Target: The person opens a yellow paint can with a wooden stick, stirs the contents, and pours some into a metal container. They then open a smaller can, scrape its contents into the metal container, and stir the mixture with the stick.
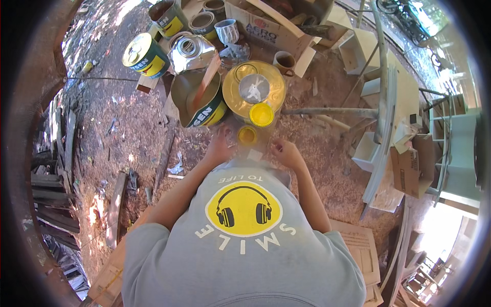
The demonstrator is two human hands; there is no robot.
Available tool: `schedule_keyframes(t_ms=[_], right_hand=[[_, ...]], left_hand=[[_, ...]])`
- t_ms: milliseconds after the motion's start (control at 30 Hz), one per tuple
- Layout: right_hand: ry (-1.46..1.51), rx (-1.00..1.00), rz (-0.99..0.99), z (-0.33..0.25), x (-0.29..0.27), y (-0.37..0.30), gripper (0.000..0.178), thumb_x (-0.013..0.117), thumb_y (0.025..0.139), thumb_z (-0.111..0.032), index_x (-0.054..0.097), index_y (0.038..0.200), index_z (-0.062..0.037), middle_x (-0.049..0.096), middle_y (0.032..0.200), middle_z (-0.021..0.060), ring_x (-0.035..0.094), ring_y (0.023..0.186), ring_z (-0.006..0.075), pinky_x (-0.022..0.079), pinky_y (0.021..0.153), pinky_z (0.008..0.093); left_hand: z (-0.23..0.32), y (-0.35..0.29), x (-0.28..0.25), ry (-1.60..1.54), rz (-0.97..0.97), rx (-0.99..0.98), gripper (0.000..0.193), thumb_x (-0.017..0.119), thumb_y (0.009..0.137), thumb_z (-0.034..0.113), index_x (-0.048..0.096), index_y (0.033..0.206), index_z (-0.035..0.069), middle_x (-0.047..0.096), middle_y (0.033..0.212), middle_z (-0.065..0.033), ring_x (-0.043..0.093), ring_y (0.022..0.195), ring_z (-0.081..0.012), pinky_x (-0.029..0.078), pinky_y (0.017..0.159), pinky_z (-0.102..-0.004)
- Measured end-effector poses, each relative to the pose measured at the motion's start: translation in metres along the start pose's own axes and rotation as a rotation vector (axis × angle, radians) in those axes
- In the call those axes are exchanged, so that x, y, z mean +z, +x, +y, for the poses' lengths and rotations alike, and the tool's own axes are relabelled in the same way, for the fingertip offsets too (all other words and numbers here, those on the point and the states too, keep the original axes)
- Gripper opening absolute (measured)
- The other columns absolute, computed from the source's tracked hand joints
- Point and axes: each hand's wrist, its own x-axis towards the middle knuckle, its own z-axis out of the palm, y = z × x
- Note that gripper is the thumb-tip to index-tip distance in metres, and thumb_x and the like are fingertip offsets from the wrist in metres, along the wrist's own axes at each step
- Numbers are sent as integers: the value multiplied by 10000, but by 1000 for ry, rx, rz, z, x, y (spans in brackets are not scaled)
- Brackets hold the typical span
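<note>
A small open can with yellow inside (247,135) stands in front of me, between my hands. My left hand (220,147) is just left of it, fingers apart and nothing seen in them. To the can's right is my right hand (286,153), its fingers curled together; what they hold, if anything, is too small to make out. Just beyond, a round yellow-coated lid or shallow can (262,115) rests at the near edge of a large gold-topped tin (276,84). Left of that tin stands a big open can (180,92) with a wooden stick (205,82) leaning in it.
A green-and-yellow can (146,56), a metal tin with a round opening (192,51) and a paint-streaked cup (226,31) stand at the far left. A brown mug (284,63) sits beyond the gold-topped tin. Wooden poles (332,111) and a cardboard box (413,166) are at right.
</note>
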Motion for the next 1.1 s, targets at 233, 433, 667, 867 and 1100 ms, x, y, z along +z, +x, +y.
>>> schedule_keyframes(t_ms=[233, 433, 667, 867, 1100], right_hand=[[10, -80, 3, -25, -17, -10, 347, 739, 863, -286, 669, 826, 52, 623, 797, 285, 606, 683, 410, 469, 638, 495], [-159, 35, -139, -3, -21, -24, 281, 707, 875, -228, 664, 835, 47, 648, 791, 247, 631, 674, 365, 489, 637, 464], [684, -340, -88, -176, -56, -43, 91, 623, 905, 36, 657, 827, 3, 702, 885, 113, 621, 733, 140, 492, 651, 295], [535, -352, 522, -266, -45, 46, 100, 714, 906, -26, 657, 980, 10, 630, 840, 77, 615, 746, 141, 498, 687, 278], [-230, -184, 779, -291, -16, 133, 229, 743, 917, -196, 685, 1022, -1, 697, 849, 156, 675, 771, 358, 521, 712, 433]], left_hand=[[8, 15, 47, -82, 31, 100, 871, 908, 701, 371, 497, 1384, 21, 563, 1325, -236, 523, 1280, -455, 428, 1069, -561], [17, -5, 40, -104, 122, 41, 788, 916, 668, 372, 574, 1291, 30, 609, 1247, -215, 555, 1218, -447, 431, 1048, -561], [-1, -80, -37, -65, 327, -17, 833, 975, 632, 240, 555, 1332, 74, 628, 1261, -180, 587, 1217, -417, 464, 1044, -523], [-67, -92, -84, -251, 536, -83, 796, 956, 672, 196, 550, 1337, 31, 596, 1278, -192, 581, 1229, -382, 437, 1090, -497], [-100, -67, -165, -126, 499, 106, 853, 941, 695, 185, 476, 1393, 23, 581, 1288, -188, 561, 1257, -403, 429, 1101, -511]])
